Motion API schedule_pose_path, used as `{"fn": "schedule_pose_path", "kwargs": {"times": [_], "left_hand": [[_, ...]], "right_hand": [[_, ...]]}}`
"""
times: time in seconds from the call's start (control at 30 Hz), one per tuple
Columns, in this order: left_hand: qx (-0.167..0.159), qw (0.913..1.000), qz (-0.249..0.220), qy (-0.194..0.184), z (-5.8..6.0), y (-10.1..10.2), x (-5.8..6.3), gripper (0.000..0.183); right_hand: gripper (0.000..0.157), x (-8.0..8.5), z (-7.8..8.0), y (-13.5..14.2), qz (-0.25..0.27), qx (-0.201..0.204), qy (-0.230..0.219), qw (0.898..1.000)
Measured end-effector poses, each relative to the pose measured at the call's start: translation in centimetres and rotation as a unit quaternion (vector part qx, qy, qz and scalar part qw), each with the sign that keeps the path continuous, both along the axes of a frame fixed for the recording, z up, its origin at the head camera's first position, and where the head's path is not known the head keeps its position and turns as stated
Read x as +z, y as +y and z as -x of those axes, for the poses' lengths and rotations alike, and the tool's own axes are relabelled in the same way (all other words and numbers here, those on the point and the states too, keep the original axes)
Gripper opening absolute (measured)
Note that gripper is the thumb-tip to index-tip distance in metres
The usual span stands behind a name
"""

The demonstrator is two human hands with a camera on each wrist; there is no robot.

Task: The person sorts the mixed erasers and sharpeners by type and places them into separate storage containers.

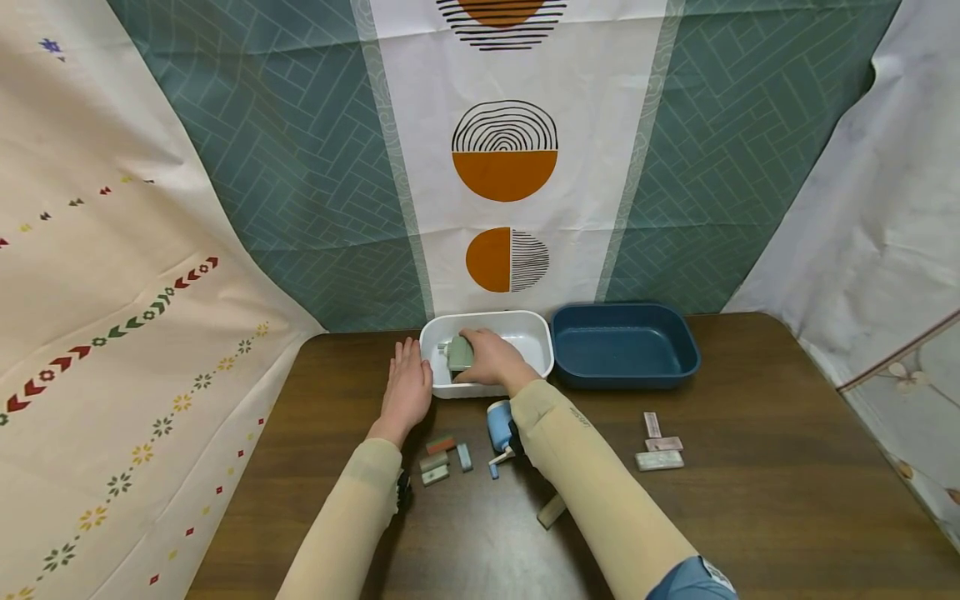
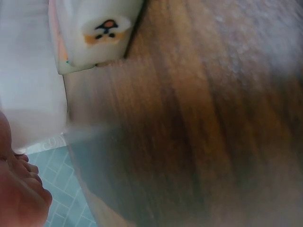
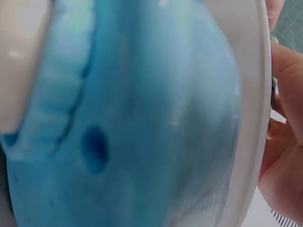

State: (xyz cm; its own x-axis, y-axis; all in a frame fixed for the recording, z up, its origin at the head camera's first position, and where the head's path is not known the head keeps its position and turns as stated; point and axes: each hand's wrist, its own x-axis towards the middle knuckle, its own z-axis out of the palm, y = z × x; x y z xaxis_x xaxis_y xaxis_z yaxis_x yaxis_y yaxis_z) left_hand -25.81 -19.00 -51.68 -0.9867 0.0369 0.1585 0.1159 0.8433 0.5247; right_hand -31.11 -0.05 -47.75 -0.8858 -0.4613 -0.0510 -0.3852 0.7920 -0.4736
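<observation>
In the head view my right hand [image 1: 497, 358] reaches into the white bin [image 1: 546, 367] and grips a boxy green object [image 1: 460, 353] with a small pale part jutting from its left side. My left hand [image 1: 408, 385] lies with straight fingers against the bin's left wall. Below the right wrist, a blue crank-handled device [image 1: 498, 425] stands on the table in front of the bin; its blue body [image 3: 156, 118] with a dark hole fills much of the right wrist view. In the left wrist view, a pale block [image 2: 102, 33] bears a small printed animal face.
A dark blue bin [image 1: 626, 379] stands right of the white one. Several small blocks [image 1: 435, 461] lie between the forearms. Three pale blocks [image 1: 660, 460] sit at the right, and a beige block [image 1: 552, 512] lies partly under the right forearm. Patterned cloth [image 1: 300, 275] hangs behind the table.
</observation>
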Motion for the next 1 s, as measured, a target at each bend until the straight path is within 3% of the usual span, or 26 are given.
{"fn": "schedule_pose_path", "kwargs": {"times": [0.23, 0.67, 1.0], "left_hand": [[0.000, 1.0000, 0.006, -0.006, 0.1, -0.3, 0.1, 0.056], [-0.003, 0.9999, 0.009, -0.005, 0.0, -0.3, 0.1, 0.057], [-0.006, 0.9999, 0.006, -0.010, -0.1, -0.1, 0.3, 0.057]], "right_hand": [[0.090, 0.4, 0.1, -0.9, 0.015, 0.004, -0.017, 1.000], [0.088, 1.0, -0.6, -2.0, -0.002, 0.006, -0.023, 1.000], [0.092, 0.5, -0.5, -2.1, 0.007, -0.002, -0.037, 0.999]]}}
